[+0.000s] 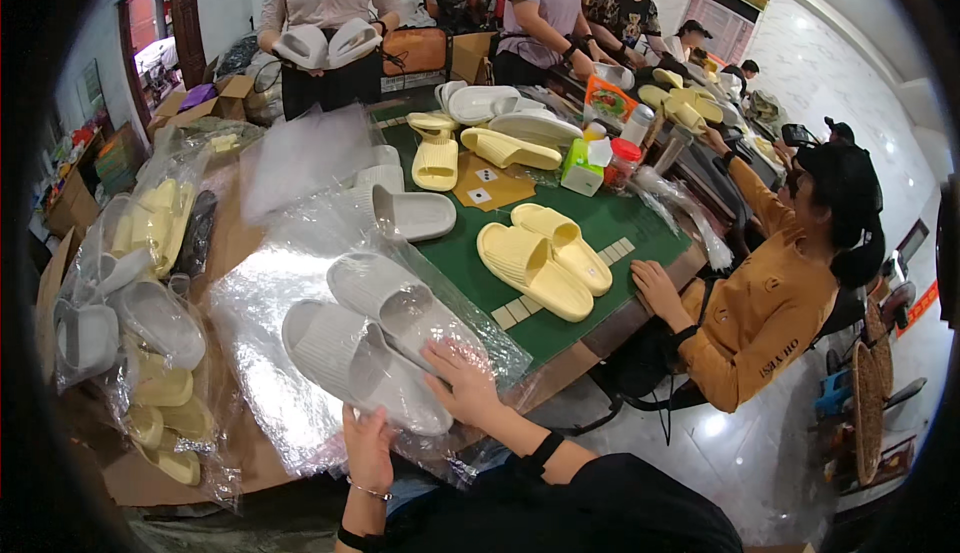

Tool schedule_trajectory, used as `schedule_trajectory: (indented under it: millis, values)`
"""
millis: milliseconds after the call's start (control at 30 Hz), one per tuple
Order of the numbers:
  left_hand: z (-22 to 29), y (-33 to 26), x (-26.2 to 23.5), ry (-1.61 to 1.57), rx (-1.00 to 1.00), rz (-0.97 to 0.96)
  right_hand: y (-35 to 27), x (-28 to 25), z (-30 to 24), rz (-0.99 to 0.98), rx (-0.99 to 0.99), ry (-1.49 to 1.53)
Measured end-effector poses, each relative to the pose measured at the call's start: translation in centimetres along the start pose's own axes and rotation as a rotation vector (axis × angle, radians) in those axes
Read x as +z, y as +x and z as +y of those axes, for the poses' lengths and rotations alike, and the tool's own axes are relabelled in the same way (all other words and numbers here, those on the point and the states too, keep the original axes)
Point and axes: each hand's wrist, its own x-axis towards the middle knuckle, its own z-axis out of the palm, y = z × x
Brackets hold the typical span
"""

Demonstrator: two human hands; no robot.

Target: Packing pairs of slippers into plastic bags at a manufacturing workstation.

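Two grey slide sandals lie side by side on a sheet of clear plastic [260,303] at the table's near edge. My left hand [368,445] holds the near end of the left sandal [350,363]. My right hand [462,385] rests on the heel end of the right sandal [405,305], fingers spread over it and the plastic. Both forearms come up from the lower edge; the right one wears a black wristband, the left a thin bracelet.
A pair of yellow slides [545,253] lies on the green mat [610,223]. One more grey slide [412,215] sits behind. Bagged slides [150,333] pile up at left. A person in an orange top [760,303] sits at right; others stand at the back.
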Motion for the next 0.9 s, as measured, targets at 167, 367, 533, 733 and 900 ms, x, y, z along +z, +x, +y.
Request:
schedule_trajectory:
  millis: [167, 367, 533, 733, 900]
  values:
    - [-0.4, 0.4, -0.9, 0.269, -0.076, 0.038, 0.3, 0.2, 0.2, -0.003, 0.002, 0.092]
    - [-1.3, 2.8, 0.6, 0.765, -0.119, 0.174, 0.7, 0.0, 2.6, 0.109, -0.215, 0.117]
    - [-2.6, 3.2, 2.0, 0.454, 0.277, 0.071, 0.1, 0.0, 1.4, 0.197, -0.181, -0.027]
    - [-3.0, 7.2, 3.7, 0.480, 0.298, 0.078, -1.0, 0.3, 5.5, 0.182, -0.159, -0.105]
    - [-0.2, 7.3, 3.2, 0.439, 0.161, 0.271, -1.4, 0.3, 3.9, 0.150, -0.439, -0.259]
